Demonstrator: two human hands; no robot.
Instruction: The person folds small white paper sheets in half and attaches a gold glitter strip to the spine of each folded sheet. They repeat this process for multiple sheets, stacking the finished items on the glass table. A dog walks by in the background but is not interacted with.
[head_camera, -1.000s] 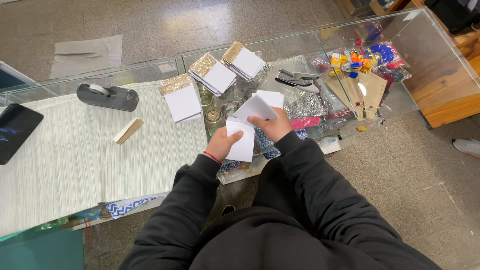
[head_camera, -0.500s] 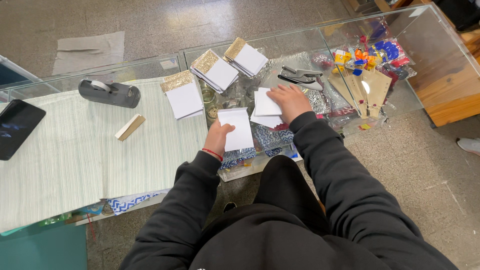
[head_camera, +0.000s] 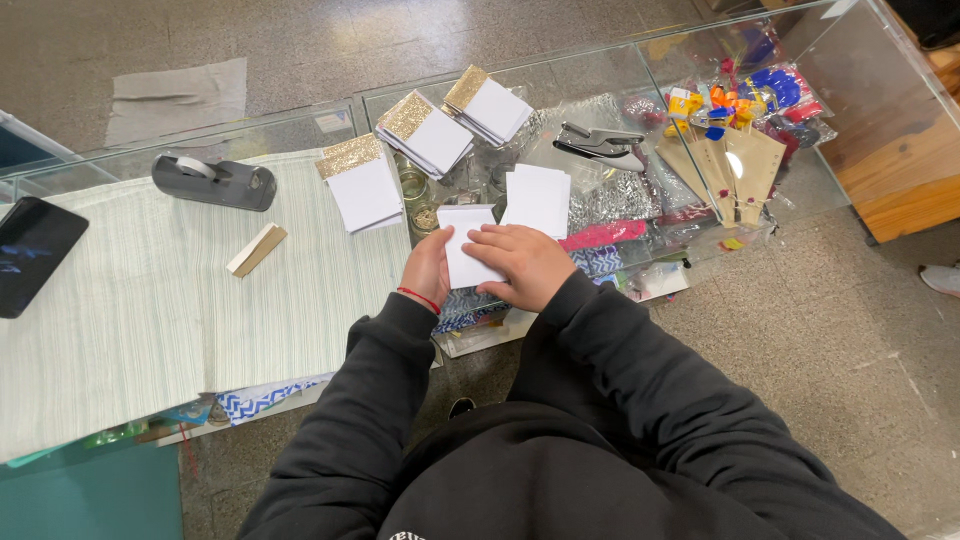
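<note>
Both hands sit at frame centre on a small white card (head_camera: 468, 250) lying flat on the glass counter (head_camera: 600, 80). Left hand (head_camera: 428, 268) grips the card's left edge, fingers curled against it; right hand (head_camera: 522, 262) lies palm-down over the card's lower right, fingers pressed together and flat. Looks like a crease-or-flatten step on a single card — hands pressing, not lifting.

Just right of the card, touching or nearly so, a stack of plain white cards (head_camera: 538, 198). Upper centre: three piles of white cards with gold glitter tops (head_camera: 428, 132), fanned in a diagonal row. Metal hole punch (head_camera: 600, 146) upper right of centre, beside wooden tags (head_camera: 730, 165) with coloured bits. Grey tape dispenser (head_camera: 214, 182) upper left on a pale striped mat (head_camera: 130, 300); small wooden block (head_camera: 256, 249) below it; dark phone (head_camera: 30, 252) at far left edge.

Judgement: the next move calls for firm, even pressure along the card while the left hand keeps it from sliding on slick glass.
</note>
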